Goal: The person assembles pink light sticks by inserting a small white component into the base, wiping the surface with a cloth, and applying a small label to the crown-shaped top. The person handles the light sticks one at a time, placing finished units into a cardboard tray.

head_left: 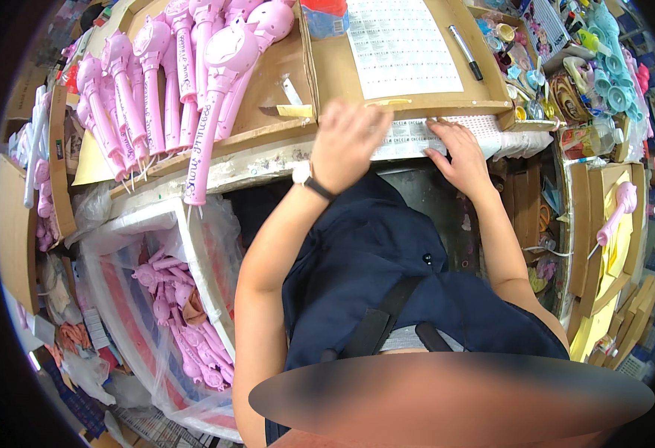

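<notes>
Okay, so the part to get right here is looking after the label sheet [402, 140], which lies along the front edge of the bench [260, 155], just below the tray [458, 109]. The right hand [460, 154] has its fingers stretched out and a bit spread, tips resting on the sheet, thumb off to the side, not clamped on anything. That's a decent hold-down imo: light, flat pressure, so the paper doesn't skid or crease. The left hand [348, 145] is up by the tray's rim, fingers loosely bent but smeared with blur, so I can't tell if they're pinching a label or nothing. If one's coming off, I'd peel low and slow from a corner, touch only the edge, and plant the right fingertips close to the peel. Also, mind that left elbow: the front wand [210, 112] pokes out past the bench edge, near the forearm, and looks easy to knock. The pen [466, 52] is well clear, up in the tray.
</notes>
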Motion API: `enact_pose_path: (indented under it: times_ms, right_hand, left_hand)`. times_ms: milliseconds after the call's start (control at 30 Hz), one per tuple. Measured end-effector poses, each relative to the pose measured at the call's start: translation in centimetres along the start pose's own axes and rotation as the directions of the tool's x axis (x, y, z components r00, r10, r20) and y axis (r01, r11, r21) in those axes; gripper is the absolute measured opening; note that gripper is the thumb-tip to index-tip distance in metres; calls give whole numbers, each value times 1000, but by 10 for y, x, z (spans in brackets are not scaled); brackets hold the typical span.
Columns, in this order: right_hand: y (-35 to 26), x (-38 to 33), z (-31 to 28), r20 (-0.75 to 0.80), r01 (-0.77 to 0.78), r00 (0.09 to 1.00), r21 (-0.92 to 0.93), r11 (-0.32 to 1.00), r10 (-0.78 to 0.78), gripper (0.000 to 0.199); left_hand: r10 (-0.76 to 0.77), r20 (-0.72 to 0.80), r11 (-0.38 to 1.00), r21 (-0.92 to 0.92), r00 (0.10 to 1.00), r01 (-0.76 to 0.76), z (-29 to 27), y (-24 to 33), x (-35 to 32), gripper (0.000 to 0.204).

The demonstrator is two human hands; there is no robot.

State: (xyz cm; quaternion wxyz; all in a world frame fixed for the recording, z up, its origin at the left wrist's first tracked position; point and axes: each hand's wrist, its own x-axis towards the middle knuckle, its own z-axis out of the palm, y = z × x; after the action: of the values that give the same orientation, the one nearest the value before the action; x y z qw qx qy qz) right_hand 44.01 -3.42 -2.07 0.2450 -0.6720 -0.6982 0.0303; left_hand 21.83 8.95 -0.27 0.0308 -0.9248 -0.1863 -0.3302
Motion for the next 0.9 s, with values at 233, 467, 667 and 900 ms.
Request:
enact_pose_path:
  times_ms: [233,467,667,900]
  right_hand:
    - [14,-5,-6,48,80,995,33,996,-82,41]
    - [27,-3,1,-10,103,995,103,989,-103,38]
    - [30,1,-9,43,-60,998,202,978,52,35]
    - [27,1,-6,12,89,996,54,995,-90,31]
  left_hand:
    - [-218,80,944,-234,973,231,10,8,-41,34]
    - [-247,-10,945,-225,969,239,22,12,-54,35]
    - [-303,-29,920,-269,953,285,23,18,-47,40]
    - [-328,33,918,-224,944,326,22,20,-40,38]
